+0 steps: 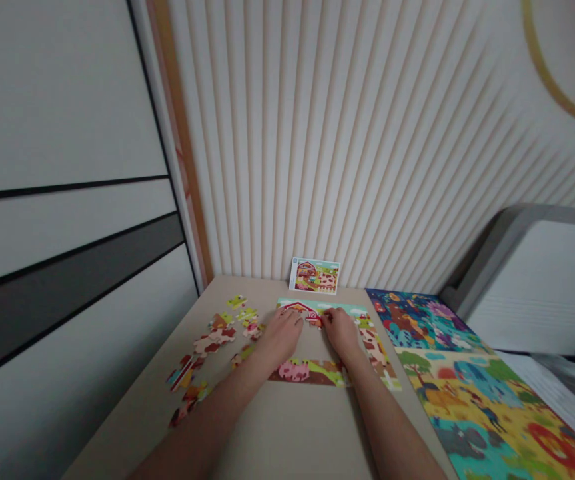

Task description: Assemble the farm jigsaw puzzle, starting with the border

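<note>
A farm jigsaw puzzle [293, 371] lies partly joined on the table, its border pieces forming a frame around a bare middle. My left hand [284, 331] rests with fingers stretched over the left part of the puzzle, just below the red barn roof [297, 307]. With its fingers pinched together, my right hand [340, 328] grips a small red and orange puzzle piece [316, 323] by the barn; the fingertips partly cover it. Left of my left hand, loose puzzle pieces [214, 340] lie scattered, some with brown and white cow patches.
A picture card [314, 276] of the farm scene leans against the ribbed wall [277, 133] behind the table [297, 427]. On the right lie a dark blue picture puzzle [417, 320] and a yellow animal one [487, 407]. A white and grey object [542, 287] stands beyond them.
</note>
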Motion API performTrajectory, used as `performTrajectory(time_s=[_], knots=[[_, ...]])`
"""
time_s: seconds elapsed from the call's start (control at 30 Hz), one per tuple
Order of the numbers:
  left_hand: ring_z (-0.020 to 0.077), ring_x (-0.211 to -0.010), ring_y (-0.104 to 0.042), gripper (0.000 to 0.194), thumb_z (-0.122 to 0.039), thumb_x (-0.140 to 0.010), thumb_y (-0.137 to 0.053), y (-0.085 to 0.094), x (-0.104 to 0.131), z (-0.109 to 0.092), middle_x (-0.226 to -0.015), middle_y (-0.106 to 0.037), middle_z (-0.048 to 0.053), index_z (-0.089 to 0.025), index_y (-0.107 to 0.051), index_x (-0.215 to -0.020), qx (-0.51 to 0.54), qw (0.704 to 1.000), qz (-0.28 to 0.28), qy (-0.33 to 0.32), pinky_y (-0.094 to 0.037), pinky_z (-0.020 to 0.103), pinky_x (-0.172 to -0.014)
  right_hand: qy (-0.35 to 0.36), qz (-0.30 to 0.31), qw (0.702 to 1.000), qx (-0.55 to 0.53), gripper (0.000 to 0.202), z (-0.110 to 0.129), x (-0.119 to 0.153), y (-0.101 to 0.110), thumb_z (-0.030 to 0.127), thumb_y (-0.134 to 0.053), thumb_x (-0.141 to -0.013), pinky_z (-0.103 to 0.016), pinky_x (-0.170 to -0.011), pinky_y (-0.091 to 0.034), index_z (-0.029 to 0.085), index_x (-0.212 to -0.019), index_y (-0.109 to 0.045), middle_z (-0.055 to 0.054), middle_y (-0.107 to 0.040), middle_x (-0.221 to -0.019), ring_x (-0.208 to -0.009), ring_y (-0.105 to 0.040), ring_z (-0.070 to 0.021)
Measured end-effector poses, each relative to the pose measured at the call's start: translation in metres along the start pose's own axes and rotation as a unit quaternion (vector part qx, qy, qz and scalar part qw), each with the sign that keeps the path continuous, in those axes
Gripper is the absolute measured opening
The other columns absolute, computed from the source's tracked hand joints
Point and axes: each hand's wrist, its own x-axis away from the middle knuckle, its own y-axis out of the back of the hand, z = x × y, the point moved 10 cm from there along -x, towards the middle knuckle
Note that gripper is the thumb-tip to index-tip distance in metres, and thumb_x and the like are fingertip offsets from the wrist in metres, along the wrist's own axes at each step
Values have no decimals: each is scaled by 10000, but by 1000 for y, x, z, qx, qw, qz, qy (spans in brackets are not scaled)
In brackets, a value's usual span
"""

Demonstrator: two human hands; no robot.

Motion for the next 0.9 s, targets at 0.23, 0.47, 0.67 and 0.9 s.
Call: performTrajectory(time_s=[0.23,0.47,0.67,0.9], knots=[[244,-1222,-545,409,-94,-903,-442,-25,-33,-14,-1268,-637,120,-181,-597,-1271,27,1000,9,2,-368,417,-1084,3,-8,1000,16,256,2,1,0,325,-514,-995,-248,-733,-413,200,-1031,-735,-106,-692,-1054,-895,-667,-186],[238,-1305,-488,426,-161,-953,-416,-35,-30,-8,-1375,-589,122,-176,-552,-1356,47,999,6,21,-315,430,-1139,7,-3,1000,11,271,2,1,-6,336,-500,-1007,-243,-756,-410,212,-1070,-732,-105,-682,-1081,-918,-657,-182],[227,-1359,-454,439,-164,-951,-417,-41,-31,-7,-1435,-557,112,-183,-535,-1374,63,998,17,26,-279,416,-1162,19,18,1000,11,298,3,1,-5,356,-497,-1011,-248,-759,-413,224,-1053,-760,-103,-684,-1058,-895,-658,-185],[234,-1359,-452,436,-166,-944,-420,-46,-31,-4,-1427,-559,128,-164,-536,-1364,69,997,14,33,-261,428,-1172,45,20,999,11,281,5,2,-4,327,-499,-1010,-239,-774,-405,268,-1108,-756,-79,-676,-1072,-897,-651,-173]])
